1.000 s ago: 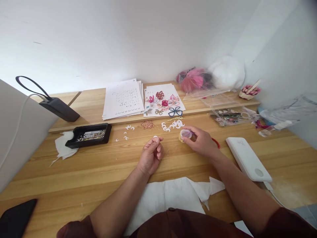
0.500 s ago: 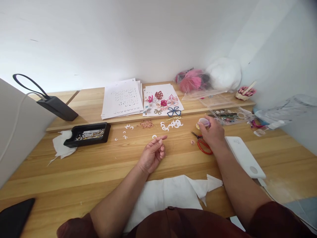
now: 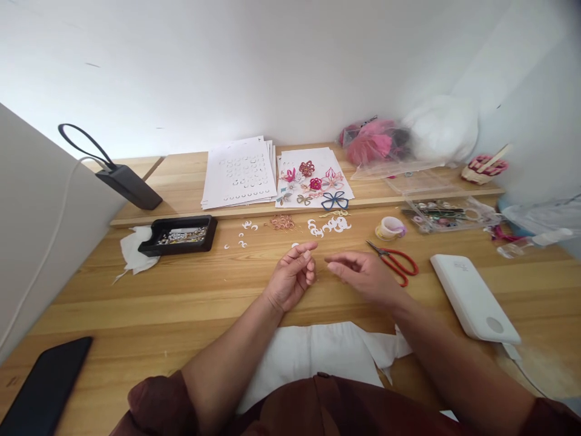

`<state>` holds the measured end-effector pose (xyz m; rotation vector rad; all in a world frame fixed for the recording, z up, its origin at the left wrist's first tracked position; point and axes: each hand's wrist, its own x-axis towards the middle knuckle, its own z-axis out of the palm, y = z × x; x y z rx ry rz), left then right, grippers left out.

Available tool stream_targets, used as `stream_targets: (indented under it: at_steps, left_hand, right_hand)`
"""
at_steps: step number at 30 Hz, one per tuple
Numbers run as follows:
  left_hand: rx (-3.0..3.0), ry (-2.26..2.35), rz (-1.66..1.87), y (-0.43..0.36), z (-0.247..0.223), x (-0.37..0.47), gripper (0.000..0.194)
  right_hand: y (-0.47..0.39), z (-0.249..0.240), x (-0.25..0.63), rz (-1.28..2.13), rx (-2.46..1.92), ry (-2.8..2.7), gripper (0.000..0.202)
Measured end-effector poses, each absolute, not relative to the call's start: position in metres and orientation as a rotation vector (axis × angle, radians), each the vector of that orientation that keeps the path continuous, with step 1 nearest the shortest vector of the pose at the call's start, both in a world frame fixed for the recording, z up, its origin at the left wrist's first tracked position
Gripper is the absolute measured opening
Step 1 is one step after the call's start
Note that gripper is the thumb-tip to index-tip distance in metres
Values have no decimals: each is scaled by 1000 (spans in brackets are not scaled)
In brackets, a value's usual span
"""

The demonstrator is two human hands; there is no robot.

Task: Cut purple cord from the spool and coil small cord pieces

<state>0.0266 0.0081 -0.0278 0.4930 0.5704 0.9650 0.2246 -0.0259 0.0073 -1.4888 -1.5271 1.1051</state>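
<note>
My left hand (image 3: 293, 278) is raised over the middle of the table, thumb pressed to curled fingers and the index finger pointing right. Anything in that pinch is too small to make out. Close by on its right, my right hand (image 3: 363, 275) has thumb and index finger brought together; what they hold, if anything, cannot be seen. Red-handled scissors (image 3: 399, 261) lie just beyond the right hand, partly behind it. Past them stands a small whitish roll (image 3: 389, 229) with purple and yellow on it. White crescent pieces (image 3: 336, 224) and coppery wire pieces (image 3: 282, 223) lie beyond my hands.
A black tray (image 3: 181, 236) of small beads sits at left, near a dark phone-like slab (image 3: 49, 381). Flower ornaments lie on paper (image 3: 313, 154) on the raised shelf. At right are a clear parts box (image 3: 449, 215) and a white power bank (image 3: 474, 297).
My right hand has let go of the small roll and come left, close to my left hand. The roll stays on the table. The view has shifted slightly left.
</note>
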Motion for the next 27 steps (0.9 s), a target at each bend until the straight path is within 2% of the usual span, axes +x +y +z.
stream_targets:
  at_steps: [3,7,14,23,27]
  left_hand:
    - [554,603,910,7,-28,27,52]
    - [631,641,836,4,-27,28,59]
    - [791,702,796,1,-25,30,59]
    - [803,611,953,-2,-27,33,44]
    - [787,592,854,-3,-24,32,49]
  right_hand:
    - [-26,-4,212,1347,-1400,-1327,36]
    - [-26,-9,207,1515,-1323,-1052,34]
    - [-27,-3,205,1625,-1209,-861,38]
    - [-24,2,210,1653,-1125,-565,37]
    - [-23,2,212,1668,-1082,-493,34]
